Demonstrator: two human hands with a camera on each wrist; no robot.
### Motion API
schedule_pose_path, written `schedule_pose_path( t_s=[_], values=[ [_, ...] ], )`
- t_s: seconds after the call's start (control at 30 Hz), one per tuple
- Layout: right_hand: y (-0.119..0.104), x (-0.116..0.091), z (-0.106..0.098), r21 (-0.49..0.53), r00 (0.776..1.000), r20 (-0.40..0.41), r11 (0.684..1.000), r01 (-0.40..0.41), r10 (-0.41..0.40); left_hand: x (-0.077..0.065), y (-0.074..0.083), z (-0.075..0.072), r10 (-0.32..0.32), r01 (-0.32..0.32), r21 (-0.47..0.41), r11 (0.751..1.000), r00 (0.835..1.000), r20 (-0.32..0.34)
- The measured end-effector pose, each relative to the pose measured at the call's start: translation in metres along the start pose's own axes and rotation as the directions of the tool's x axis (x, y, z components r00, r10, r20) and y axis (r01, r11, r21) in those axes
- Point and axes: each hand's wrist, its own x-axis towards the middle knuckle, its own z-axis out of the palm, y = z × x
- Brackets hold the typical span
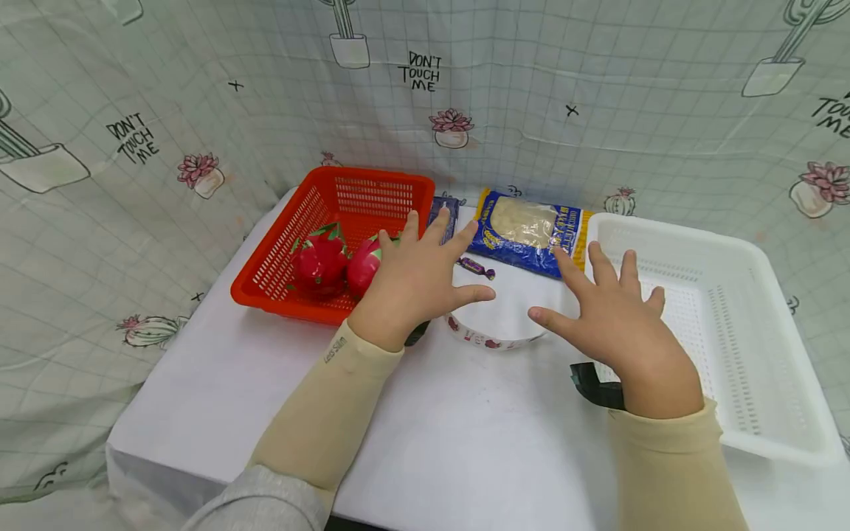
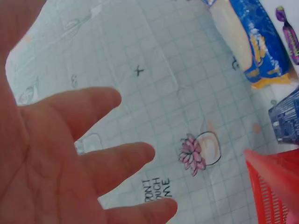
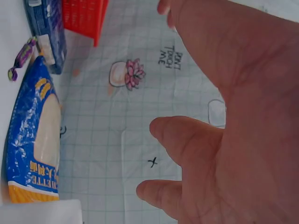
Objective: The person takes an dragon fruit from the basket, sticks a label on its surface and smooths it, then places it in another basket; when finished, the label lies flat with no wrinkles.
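In the head view my left hand (image 1: 421,276) is held over the table with its fingers spread, overlapping the right side of a red plastic basket (image 1: 262,299). Two pink dragon fruits, one at the left (image 1: 320,262) and one partly behind my hand (image 1: 361,269), lie in that basket. My right hand (image 1: 614,321), also spread and holding nothing, overlaps the left edge of a white plastic basket (image 1: 750,254). Between the hands lies a white printed band (image 1: 491,341) in a loop. A purple wrapped candy (image 1: 477,268) is just beyond my left fingers.
Behind the candy lies a blue and yellow pasta bag (image 1: 524,225), its right end against the white basket. A dark blue box (image 3: 49,35) stands between the bag and the red basket. A patterned cloth (image 1: 505,96) hangs behind the white table (image 1: 458,457).
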Motion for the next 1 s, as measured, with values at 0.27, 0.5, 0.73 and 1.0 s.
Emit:
schedule_pose_path(
  t_s=[0.27, 0.5, 0.73, 1.0],
  values=[
    [-0.008, -0.003, -0.006, -0.003, 0.998, -0.052, 1.0, 0.027, -0.027, -0.028, -0.045, -0.011, -0.185, 0.173, -0.093, 0.981, 0.972, -0.146],
    [-0.015, -0.008, -0.008, 0.02, 0.993, -0.102, 0.998, 0.06, -0.058, -0.075, -0.137, -0.006, -0.377, 0.35, -0.162, 0.923, 0.905, -0.196],
    [-0.038, -0.012, -0.004, 0.047, 0.966, -0.208, 0.985, 0.168, -0.155, -0.104, -0.232, 0.009, -0.386, 0.366, -0.324, 0.872, 0.923, 0.005],
    [-0.118, 0.006, 0.003, 0.068, 0.91, -0.198, 0.921, 0.384, -0.365, -0.095, -0.259, 0.039, -0.223, 0.308, -0.774, 0.553, 0.95, 0.219]
  ],
)
